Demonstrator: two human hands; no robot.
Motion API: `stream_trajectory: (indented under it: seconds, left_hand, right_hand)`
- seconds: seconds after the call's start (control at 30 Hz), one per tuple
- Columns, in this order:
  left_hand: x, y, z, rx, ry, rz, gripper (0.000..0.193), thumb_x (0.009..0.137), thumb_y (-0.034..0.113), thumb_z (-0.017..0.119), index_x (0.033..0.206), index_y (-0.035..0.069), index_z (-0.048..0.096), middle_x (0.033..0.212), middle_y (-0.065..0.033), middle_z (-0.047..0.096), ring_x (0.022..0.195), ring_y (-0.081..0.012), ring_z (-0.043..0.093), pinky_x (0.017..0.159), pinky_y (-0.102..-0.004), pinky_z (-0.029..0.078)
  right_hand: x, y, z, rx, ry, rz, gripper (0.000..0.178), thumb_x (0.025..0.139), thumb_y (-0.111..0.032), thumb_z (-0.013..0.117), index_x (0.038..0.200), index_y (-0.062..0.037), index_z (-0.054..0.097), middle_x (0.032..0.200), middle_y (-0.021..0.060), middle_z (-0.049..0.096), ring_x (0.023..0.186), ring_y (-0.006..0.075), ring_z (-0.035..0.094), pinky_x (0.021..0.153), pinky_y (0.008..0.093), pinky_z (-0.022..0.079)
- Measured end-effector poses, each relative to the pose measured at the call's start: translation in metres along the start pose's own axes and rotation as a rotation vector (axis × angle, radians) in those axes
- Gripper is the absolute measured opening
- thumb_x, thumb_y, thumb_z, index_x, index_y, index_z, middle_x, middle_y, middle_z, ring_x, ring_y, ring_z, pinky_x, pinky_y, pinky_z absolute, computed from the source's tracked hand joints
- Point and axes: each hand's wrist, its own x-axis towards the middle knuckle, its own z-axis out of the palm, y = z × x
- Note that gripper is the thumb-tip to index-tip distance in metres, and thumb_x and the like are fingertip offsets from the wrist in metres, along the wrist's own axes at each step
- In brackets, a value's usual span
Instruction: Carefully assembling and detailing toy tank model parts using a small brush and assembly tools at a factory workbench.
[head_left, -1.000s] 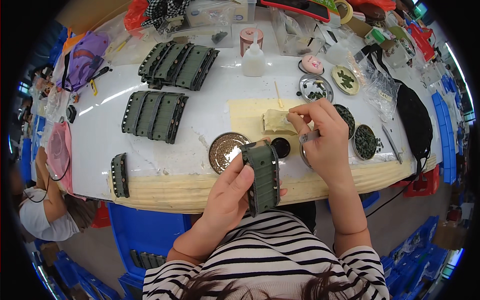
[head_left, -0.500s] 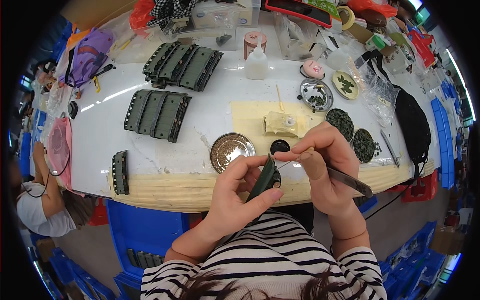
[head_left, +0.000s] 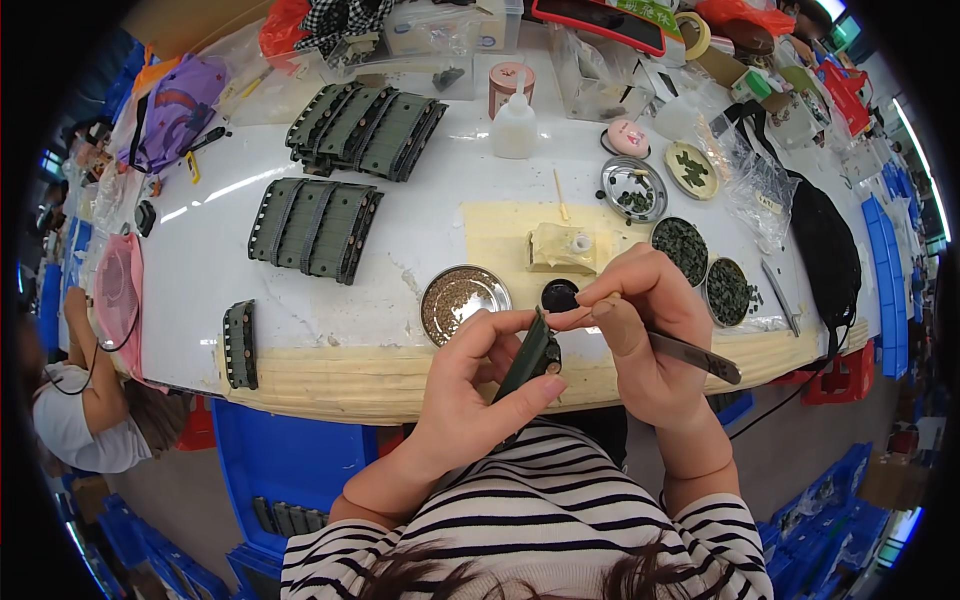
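A narrow dark green plastic piece (head_left: 523,372) with small round fittings along one side stands tilted in my left hand (head_left: 468,385), pinched between thumb and fingers. My right hand (head_left: 655,345) is closed around metal tweezers (head_left: 700,357), whose broad end sticks out past the palm. The right fingertips are at the upper end of the green piece; the tweezers' tips are hard to make out there. A brownish covering shows on the right thumb. Just beyond the hands are a black round cup (head_left: 560,294) and a metal dish (head_left: 465,300) of small brown bits.
Two groups of green ribbed pieces (head_left: 315,230) (head_left: 367,130) and a single one (head_left: 240,345) lie to the left. At right are tins of dark green bits (head_left: 680,250) (head_left: 728,292). A taped block (head_left: 570,248) and a white squeeze bottle (head_left: 514,128) stand farther back. Someone sits far left.
My right hand has shifted slightly left with the tweezers, its fingertips closer to the green piece. My left hand has barely moved.
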Motion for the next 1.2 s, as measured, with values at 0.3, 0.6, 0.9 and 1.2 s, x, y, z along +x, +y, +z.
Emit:
stream_trajectory:
  seconds: [0.3, 0.6, 0.9, 1.2]
  left_hand:
    - [0.001, -0.001, -0.001, -0.011, -0.008, 0.004, 0.049, 0.078, 0.012, 0.076, 0.119, -0.003, 0.052, 0.09, -0.003, 0.058, 0.076, -0.0065, 0.057, 0.066, -0.0196, 0.046]
    - [0.0, -0.002, 0.001, -0.233, -0.063, -0.037, 0.049, 0.094, 0.017, 0.056, 0.135, -0.004, 0.038, 0.114, -0.012, 0.054, 0.105, -0.0176, 0.055, 0.089, -0.0289, 0.045]
    - [-0.001, 0.001, -0.001, -0.442, -0.211, -0.052, 0.047, 0.103, 0.021, 0.03, 0.141, -0.007, 0.026, 0.128, -0.0169, 0.052, 0.121, -0.022, 0.05, 0.102, -0.0322, 0.038]
    - [0.0, 0.0, -0.005, -0.359, -0.261, -0.024, 0.051, 0.103, 0.027, 0.033, 0.141, -0.006, 0.028, 0.13, -0.0188, 0.05, 0.121, -0.0235, 0.05, 0.102, -0.0348, 0.038]
  right_hand:
    - [0.002, 0.0, -0.003, -0.063, -0.031, -0.044, 0.006, 0.091, 0.0, 0.056, 0.095, 0.0045, 0.058, 0.087, 0.0089, 0.058, 0.076, 0.0114, 0.064, 0.066, 0.0213, 0.05]
    - [0.012, 0.004, -0.013, -0.158, 0.241, -0.012, 0.008, 0.088, -0.002, 0.062, 0.092, 0.0031, 0.059, 0.083, 0.0064, 0.057, 0.068, 0.0095, 0.059, 0.059, 0.0215, 0.047]
    - [0.025, 0.033, -0.022, -0.77, 0.158, -0.108, 0.009, 0.082, -0.004, 0.067, 0.091, -0.0037, 0.063, 0.079, 0.0079, 0.055, 0.061, 0.0193, 0.058, 0.054, 0.0292, 0.046]
    - [0.026, 0.024, -0.024, -0.711, 0.175, -0.131, 0.01, 0.081, -0.003, 0.067, 0.091, -0.0033, 0.064, 0.078, 0.0081, 0.055, 0.062, 0.0184, 0.058, 0.054, 0.0289, 0.045]
